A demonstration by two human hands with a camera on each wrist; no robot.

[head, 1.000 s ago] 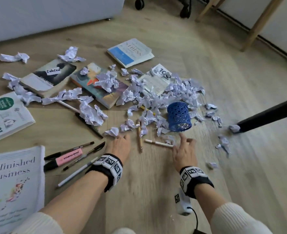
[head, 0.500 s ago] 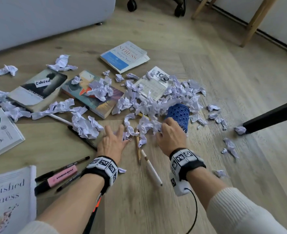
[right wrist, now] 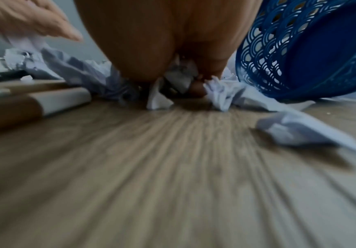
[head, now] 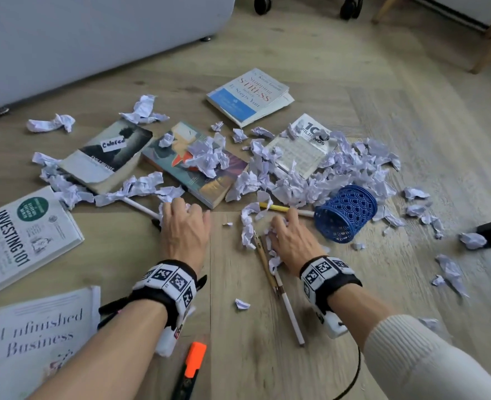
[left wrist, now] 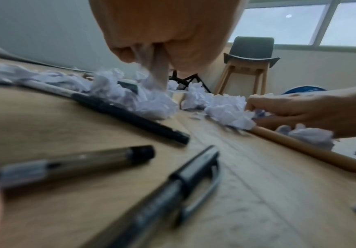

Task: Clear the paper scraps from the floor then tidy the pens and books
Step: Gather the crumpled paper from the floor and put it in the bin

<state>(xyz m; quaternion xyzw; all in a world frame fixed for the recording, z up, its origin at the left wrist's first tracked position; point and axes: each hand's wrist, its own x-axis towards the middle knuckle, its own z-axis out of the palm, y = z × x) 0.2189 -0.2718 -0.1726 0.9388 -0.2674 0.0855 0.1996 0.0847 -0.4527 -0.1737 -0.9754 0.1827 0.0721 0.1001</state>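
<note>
- Crumpled paper scraps point(head: 333, 171) are heaped on the wooden floor point(head: 382, 111) between the books and the blue pen holder point(head: 345, 213); looser pieces are scattered out to the right and left
- The left hand point(head: 185, 226) is curled over a small wad of scraps, knuckles up; in the left wrist view its fingers point(left wrist: 158, 67) are seen dug down into the paper
- The right hand point(head: 292, 239) is closed round a bunch of scraps just left of the holder; paper is seen wedged under its palm in the right wrist view
- The pen holder is tipped on its side, mouth toward the near left; nothing can be made out inside it
- A tan pen point(head: 264, 259) and a white pen point(head: 290, 310) lie side by side, long axes running away from the person; a yellow pen point(head: 276, 207) lies crosswise
- Two black pens point(left wrist: 168, 193), hidden under the left arm from the head, are shown by the left wrist view
- Six books are spread flat, "Investing 101" point(head: 22, 235) and "Unfinished Business" point(head: 36, 342) nearest on the left
</note>
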